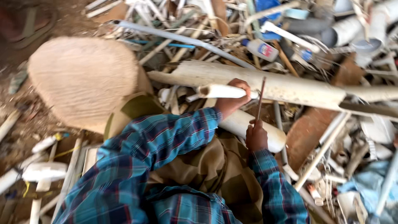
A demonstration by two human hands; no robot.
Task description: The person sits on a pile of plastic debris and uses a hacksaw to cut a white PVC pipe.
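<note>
left hand (pixel 233 98): fingers wrapped round white pipe (pixel 219 91), at 12 o'clock from lap.
right hand (pixel 256 137): fingers pinch thin blade (pixel 260 99), upright at pipe's 3 o'clock.
advice: hold pipe firm, stroke blade straight.

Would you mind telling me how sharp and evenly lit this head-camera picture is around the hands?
Head view: soft daylight, no harsh glare; the whole frame is slightly smeared by motion. The left hand on the white pipe and the right hand holding the thin rod are readable but soft-edged. The pale round block is blurred, and the scrap pile behind blurs toward the edges.
</note>
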